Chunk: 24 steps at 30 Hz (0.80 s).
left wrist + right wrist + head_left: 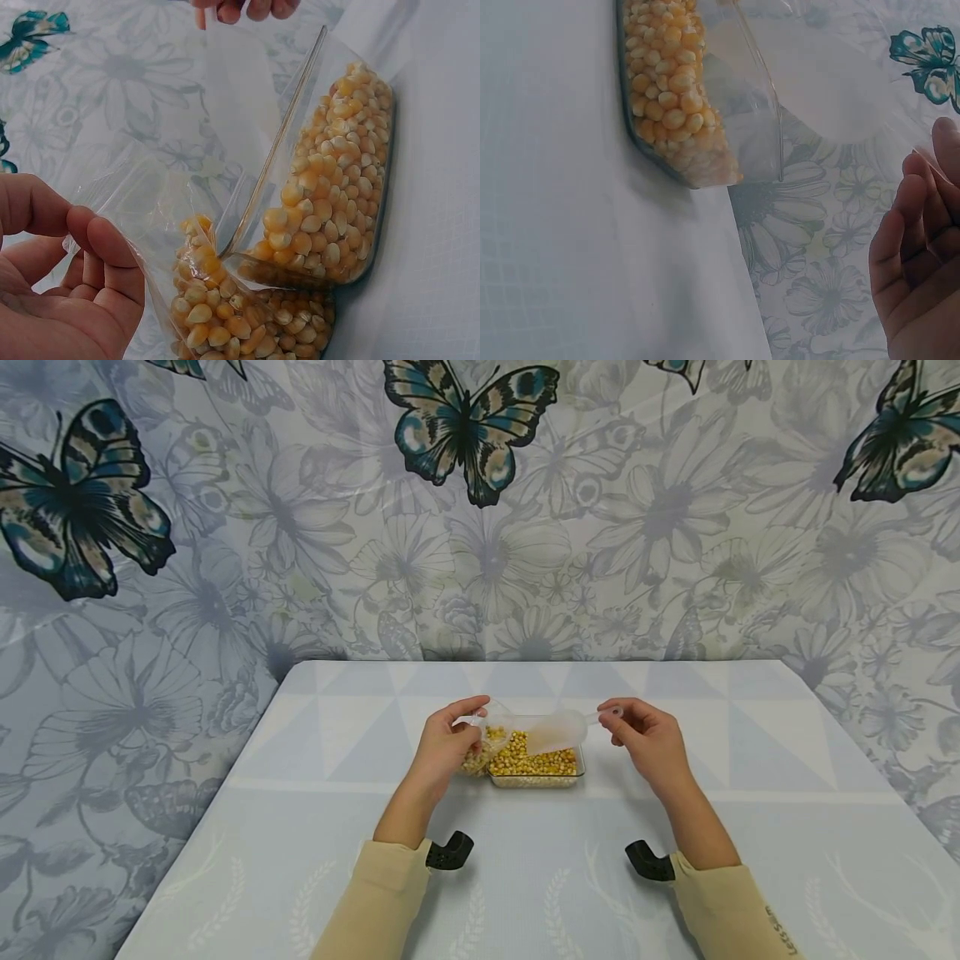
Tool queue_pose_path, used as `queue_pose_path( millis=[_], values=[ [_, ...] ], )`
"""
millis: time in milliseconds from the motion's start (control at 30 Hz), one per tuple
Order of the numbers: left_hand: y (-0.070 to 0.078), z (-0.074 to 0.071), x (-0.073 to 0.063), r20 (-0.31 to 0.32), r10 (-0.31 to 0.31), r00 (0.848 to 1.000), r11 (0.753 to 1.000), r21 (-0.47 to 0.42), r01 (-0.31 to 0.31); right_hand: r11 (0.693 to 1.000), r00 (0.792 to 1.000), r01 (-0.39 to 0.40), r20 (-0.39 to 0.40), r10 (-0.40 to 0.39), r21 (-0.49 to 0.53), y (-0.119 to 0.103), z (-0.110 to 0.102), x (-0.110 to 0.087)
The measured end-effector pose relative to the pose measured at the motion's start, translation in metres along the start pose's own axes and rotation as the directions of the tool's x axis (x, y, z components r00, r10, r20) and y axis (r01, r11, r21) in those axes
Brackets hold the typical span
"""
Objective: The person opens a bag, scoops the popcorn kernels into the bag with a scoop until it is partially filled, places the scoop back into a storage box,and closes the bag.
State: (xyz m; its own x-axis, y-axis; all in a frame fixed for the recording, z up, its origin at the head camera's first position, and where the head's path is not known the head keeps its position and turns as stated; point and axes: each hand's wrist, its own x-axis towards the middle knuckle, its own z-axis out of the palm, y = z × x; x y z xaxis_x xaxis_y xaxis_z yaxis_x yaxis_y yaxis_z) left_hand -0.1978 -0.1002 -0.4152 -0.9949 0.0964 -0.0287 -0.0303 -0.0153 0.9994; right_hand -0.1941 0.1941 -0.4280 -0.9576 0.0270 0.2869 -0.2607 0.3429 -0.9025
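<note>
My left hand (pixel 444 745) pinches the mouth of a clear plastic bag (pixel 154 199) that holds corn kernels (pixel 225 322). Just right of the bag stands a glass container (pixel 536 782), filled with yellow corn kernels (pixel 334 180). My right hand (pixel 651 739) grips the thin handle of a translucent white scoop (pixel 558 731) between thumb and fingers. The scoop lies level above the container, its front end pointing left toward the bag's mouth. Whether any kernels are in the scoop cannot be made out.
Bag and container stand on a table (pixel 300 827) covered with a pale patterned cloth. Behind it hangs a floral curtain (pixel 495 568) with butterflies. A black wrist mount (pixel 450 851) sticks out from the left sleeve, another (pixel 649 861) from the right.
</note>
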Motion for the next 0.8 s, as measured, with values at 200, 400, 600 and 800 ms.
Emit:
queue_pose_path(
  millis=[200,400,600,800],
  values=[
    [0.000,0.001,0.000,-0.001,0.010,1.000,1.000,0.003,-0.010,0.996,0.999,-0.033,0.034,0.036,-0.077,-0.001,0.003,0.000],
    [0.001,0.001,-0.001,-0.001,0.009,1.000,1.000,0.002,-0.009,0.985,0.996,-0.040,0.066,0.052,-0.167,0.002,0.005,0.000],
    [0.001,0.001,0.000,-0.002,-0.002,1.000,1.000,0.001,0.002,0.984,0.993,-0.018,0.111,0.039,-0.180,0.008,0.006,0.001],
    [0.000,0.000,0.000,0.000,0.001,1.000,1.000,0.006,-0.001,0.980,0.986,-0.021,0.158,0.053,-0.199,0.012,0.006,0.001]
  ],
)
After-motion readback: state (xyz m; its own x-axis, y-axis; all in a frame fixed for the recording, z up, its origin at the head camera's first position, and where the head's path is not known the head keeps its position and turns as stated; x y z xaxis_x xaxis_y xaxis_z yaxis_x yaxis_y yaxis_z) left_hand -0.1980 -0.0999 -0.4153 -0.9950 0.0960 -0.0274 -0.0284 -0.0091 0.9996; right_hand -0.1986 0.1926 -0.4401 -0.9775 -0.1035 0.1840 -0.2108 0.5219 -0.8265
